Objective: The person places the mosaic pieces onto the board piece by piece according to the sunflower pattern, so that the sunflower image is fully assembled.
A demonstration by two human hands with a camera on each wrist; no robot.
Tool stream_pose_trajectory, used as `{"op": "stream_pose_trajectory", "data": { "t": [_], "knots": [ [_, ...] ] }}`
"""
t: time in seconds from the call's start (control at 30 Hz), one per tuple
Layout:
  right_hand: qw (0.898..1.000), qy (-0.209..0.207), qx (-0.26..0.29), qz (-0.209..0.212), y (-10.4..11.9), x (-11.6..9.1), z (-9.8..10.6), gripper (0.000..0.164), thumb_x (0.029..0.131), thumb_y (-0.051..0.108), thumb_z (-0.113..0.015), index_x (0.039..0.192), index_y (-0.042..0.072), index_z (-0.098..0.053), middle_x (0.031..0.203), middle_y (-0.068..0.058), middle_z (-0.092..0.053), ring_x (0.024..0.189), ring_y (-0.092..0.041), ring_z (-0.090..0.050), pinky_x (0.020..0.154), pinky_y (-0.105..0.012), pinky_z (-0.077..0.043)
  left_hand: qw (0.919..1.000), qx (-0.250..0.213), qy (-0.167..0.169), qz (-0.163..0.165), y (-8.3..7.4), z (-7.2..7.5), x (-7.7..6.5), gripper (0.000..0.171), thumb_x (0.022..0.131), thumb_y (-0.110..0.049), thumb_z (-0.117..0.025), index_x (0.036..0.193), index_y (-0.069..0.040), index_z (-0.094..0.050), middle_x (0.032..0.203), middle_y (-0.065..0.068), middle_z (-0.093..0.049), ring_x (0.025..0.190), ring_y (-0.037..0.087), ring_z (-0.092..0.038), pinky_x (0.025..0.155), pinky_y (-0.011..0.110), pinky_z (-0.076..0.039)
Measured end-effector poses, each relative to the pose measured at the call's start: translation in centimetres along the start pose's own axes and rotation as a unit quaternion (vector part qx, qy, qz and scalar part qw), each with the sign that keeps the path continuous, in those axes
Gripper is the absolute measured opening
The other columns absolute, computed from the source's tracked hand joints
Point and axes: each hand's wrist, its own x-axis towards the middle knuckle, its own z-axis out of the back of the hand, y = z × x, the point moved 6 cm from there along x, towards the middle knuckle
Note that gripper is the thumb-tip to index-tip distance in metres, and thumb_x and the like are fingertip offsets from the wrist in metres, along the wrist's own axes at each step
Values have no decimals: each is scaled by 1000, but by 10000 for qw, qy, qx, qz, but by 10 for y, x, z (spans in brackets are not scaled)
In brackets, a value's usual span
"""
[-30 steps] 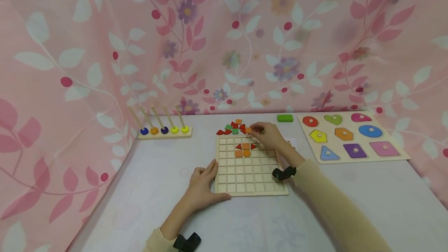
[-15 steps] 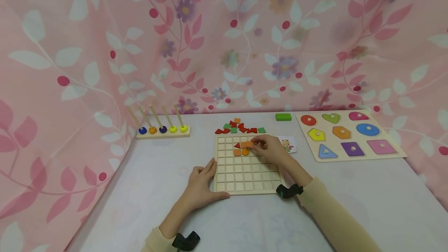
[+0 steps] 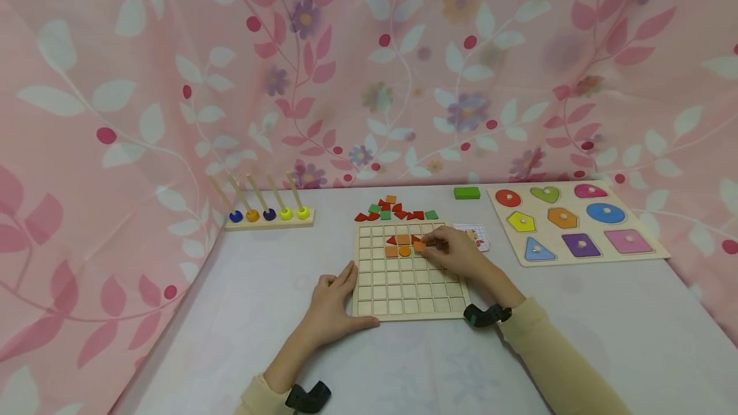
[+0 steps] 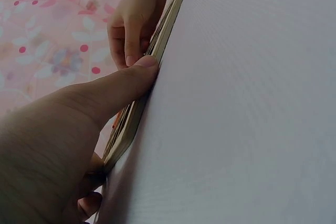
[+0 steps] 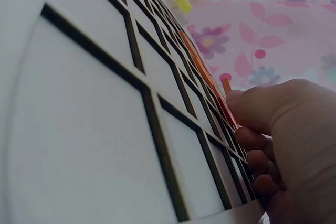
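Note:
My right hand [image 3: 458, 252] pinches a small orange square tile [image 3: 419, 246] between thumb and fingertips, just over the wooden grid board [image 3: 403, 306]. In the right wrist view the tile [image 5: 226, 84] shows edge-on at the thumb tip. On the board lie a red triangle tile [image 3: 391, 240], an orange square [image 3: 403, 239], another red triangle [image 3: 415, 239] partly covered, an orange square [image 3: 392, 252] and an orange round tile [image 3: 405, 251]. My left hand [image 3: 331, 309] rests at the board's near left corner, fingers along its left side, thumb [image 4: 144, 66] on the near edge.
Behind the board lie several loose red, green [image 3: 431, 215] and orange tiles. A pattern card [image 3: 481, 239] is partly under the right hand. A peg stand [image 3: 271, 223] with beads is at left, a shape puzzle board [image 3: 579, 255] at right, a green block [image 3: 467, 193] at the back.
My right hand has brought the orange square from the loose tiles toward me, over the board, and now holds it beside the round tile. The left hand has stayed at the corner.

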Motion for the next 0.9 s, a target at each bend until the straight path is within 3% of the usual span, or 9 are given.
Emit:
{"op": "stream_pose_trajectory", "data": {
  "t": [0.23,0.9],
  "knots": [
    [9989,-53,-192,424,1,-3,-1,24,98,27,-80,120,16,-79,115,2,-71,103,-16,-60,92,-40,-51,10000,-17,-8,-60,0,0,-1,121,73,-68,-89,166,-10,-35,176,2,-26,122,26,-36,93,41,-38],
    [9980,-298,-231,509,1,-2,-3,20,97,21,-80,116,15,-80,110,2,-71,98,-16,-59,89,-38,-50,10000,36,-11,7,0,0,-1,122,73,-68,-89,166,-10,-35,176,1,-26,123,26,-37,93,42,-39]
  ]
}}
